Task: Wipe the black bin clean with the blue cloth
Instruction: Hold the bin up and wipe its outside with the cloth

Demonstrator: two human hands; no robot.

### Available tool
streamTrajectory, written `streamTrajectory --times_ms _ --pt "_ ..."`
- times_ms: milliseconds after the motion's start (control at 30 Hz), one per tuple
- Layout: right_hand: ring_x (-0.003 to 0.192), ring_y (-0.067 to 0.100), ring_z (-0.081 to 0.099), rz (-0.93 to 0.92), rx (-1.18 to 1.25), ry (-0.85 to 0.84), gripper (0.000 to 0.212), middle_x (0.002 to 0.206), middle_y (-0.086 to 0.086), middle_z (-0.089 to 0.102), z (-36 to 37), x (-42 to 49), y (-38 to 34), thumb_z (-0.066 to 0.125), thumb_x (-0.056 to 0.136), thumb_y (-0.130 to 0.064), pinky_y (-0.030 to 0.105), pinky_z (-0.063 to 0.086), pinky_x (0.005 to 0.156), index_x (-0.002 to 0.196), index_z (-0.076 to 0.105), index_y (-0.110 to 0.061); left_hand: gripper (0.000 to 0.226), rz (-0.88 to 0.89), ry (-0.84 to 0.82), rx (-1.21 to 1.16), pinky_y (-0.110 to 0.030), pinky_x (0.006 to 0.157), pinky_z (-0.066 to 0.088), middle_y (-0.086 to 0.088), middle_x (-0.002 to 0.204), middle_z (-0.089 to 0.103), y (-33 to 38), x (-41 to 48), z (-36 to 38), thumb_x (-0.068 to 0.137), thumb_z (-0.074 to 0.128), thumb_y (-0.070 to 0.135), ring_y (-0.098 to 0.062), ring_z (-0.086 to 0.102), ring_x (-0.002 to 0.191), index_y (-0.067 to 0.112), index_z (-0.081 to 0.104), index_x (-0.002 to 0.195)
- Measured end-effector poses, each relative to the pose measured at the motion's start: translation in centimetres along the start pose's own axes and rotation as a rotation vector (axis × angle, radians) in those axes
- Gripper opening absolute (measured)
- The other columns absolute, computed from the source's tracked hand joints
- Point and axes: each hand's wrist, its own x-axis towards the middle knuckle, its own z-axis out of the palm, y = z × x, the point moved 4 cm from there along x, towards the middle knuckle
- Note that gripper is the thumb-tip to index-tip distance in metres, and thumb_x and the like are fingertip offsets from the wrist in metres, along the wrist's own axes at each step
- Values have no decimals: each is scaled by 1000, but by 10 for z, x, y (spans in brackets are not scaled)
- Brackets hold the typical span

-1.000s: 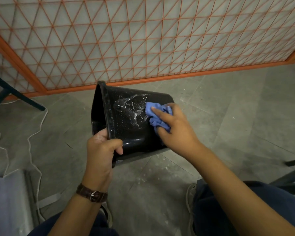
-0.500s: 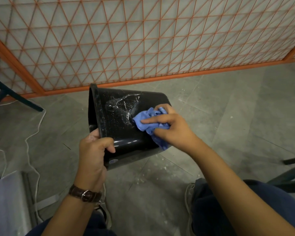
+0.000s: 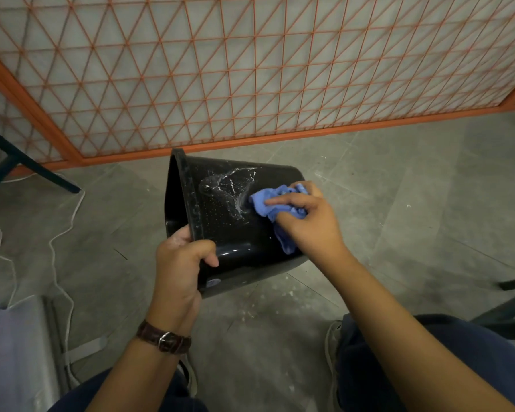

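Note:
The black bin (image 3: 220, 221) is held on its side above the floor, its open mouth facing left. White smears streak its upper side wall. My left hand (image 3: 182, 263) grips the rim at the lower left, fingers curled over the edge. My right hand (image 3: 306, 221) holds the crumpled blue cloth (image 3: 275, 203) bunched under its fingers and presses it on the bin's wall, just right of the white smears. Part of the cloth hangs below my palm.
An orange wire-mesh panel (image 3: 250, 84) stands behind the bin. Dark furniture legs (image 3: 27, 165) are at the left, more dark legs (image 3: 512, 301) at the right. A white cord (image 3: 57, 242) trails on the grey floor. A grey metal object (image 3: 18, 352) sits lower left.
My right hand slid the cloth left and down across the bin wall, then back right a little. The bin and my left hand stayed almost still.

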Motion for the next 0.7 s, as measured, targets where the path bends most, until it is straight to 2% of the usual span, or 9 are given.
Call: streamTrajectory --times_ms 67,133,200,267,333,433,533,633,700 --pt "95 -2 52 3 -75 62 31 105 -11 45 5 -4 0 63 72 -15 10 41 81 98 72 -30 26 12 -11 30 -33 63 39 -13 71 52 0 -2 4 34 47 -1 -28 48 71 1 56 58" --pt "105 7 50 -66 -87 -40 40 114 -4 42 17 -11 -1 66 71 -19 10 37 90 110 69 -26 29 17 -10 39 -31 61 40 -13 72 55 0 -2 4 35 47 -2 -27 49 70 -1 58 62" --pt "109 6 47 -155 -62 -166 45 118 0 41 25 -17 -5 67 70 -17 6 32 94 114 66 -25 28 18 8 38 -28 58 41 -11 69 56 1 0 1 35 47 -2 -25 49 68 6 61 58" --pt "106 -6 46 -187 -22 -228 43 114 -2 43 22 -15 -9 64 66 -12 4 33 92 106 68 -27 26 17 27 32 -27 55 40 -8 64 55 2 0 -3 34 47 -1 -25 48 66 10 60 54" --pt "98 -9 49 -122 -15 -163 37 106 -9 44 15 -8 -7 60 64 -14 7 37 87 95 70 -32 25 -4 26 12 -29 57 40 -9 65 55 0 0 -2 35 47 -1 -27 49 68 12 60 53" --pt "100 6 53 -67 -138 -29 37 106 -9 44 12 -5 -3 53 68 -27 17 42 87 100 70 -32 26 -27 2 6 -30 58 39 -11 69 55 -2 -1 4 35 47 -1 -28 49 70 11 60 54" --pt "115 20 47 -181 -148 -154 46 121 1 41 24 -17 -6 54 73 -24 25 38 101 119 64 -26 29 -3 -18 30 -20 51 44 -6 61 61 -2 -2 6 35 46 -2 -21 54 62 12 64 54" --pt "117 8 45 -227 -13 -328 48 119 -1 42 28 -22 -12 61 71 -10 15 35 101 115 64 -27 32 -10 6 18 -23 52 45 -7 61 61 -1 0 0 35 47 -3 -22 55 61 11 65 56" --pt "105 -7 46 -187 31 -291 41 110 -8 44 23 -15 -9 63 68 -6 6 36 93 103 68 -27 30 -46 32 -2 -28 57 43 -11 66 57 -2 0 -1 35 47 -1 -26 52 65 12 64 55"
